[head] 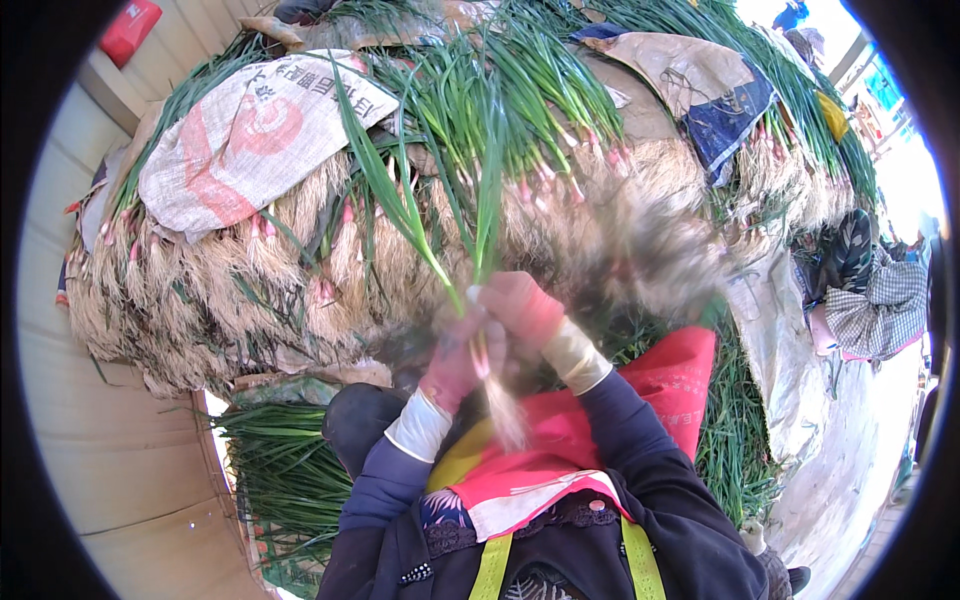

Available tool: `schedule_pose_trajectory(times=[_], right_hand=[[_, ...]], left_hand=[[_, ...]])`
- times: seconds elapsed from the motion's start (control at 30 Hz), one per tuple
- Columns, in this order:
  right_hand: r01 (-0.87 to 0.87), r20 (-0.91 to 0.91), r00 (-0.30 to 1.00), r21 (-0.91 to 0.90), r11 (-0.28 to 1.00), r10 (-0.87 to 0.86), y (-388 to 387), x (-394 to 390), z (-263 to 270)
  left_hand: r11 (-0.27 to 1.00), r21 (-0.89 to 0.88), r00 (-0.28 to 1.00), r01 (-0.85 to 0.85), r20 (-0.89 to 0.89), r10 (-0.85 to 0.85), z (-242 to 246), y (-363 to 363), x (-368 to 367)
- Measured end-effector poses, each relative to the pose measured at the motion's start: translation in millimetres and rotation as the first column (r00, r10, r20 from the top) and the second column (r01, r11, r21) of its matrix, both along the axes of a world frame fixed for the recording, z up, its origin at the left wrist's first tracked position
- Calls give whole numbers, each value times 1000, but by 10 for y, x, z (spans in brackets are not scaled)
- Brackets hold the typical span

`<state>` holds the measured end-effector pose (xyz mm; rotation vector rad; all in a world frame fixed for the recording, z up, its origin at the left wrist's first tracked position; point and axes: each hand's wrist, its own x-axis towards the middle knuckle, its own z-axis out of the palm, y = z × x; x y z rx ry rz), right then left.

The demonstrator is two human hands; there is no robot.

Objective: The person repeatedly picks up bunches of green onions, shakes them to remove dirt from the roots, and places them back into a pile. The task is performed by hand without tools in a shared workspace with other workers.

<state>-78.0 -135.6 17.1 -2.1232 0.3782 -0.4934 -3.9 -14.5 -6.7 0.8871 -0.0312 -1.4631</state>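
Both my hands are gloved in red and white and meet in front of my lap. My left hand (456, 356) is closed around the lower stems of a few green garlic plants (416, 225), their leaves pointing away from me and their pale roots (504, 412) hanging towards my lap. Against the same stems, just above and to the right, is my right hand (521, 307); it is blurred, and its grip cannot be made out. Beyond the hands lies a large heap of green garlic (457, 112) with pink-white bulbs and long tan roots facing me.
Woven sacks (247, 142) (690, 67) cover parts of the heap. More green leaves (289, 465) lie at my left, and cut greens (731, 427) at my right beside a pale sheet (787, 352). A red apron (555, 427) covers my lap. Another person (874, 300) sits at far right.
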Motion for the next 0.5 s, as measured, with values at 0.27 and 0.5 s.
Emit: schedule_pose_trajectory(times=[0.27, 0.5], right_hand=[[-376, -721, 689, -267, 887, 75, -102, -246, 239], [413, -217, 806, -460, 786, -551, -1534, -45, 470]], left_hand=[[961, -225, 758, -162, 595, 268, 350, 39, -139], [970, -134, 972, -202, 94, 215, 60, -124, 49]])
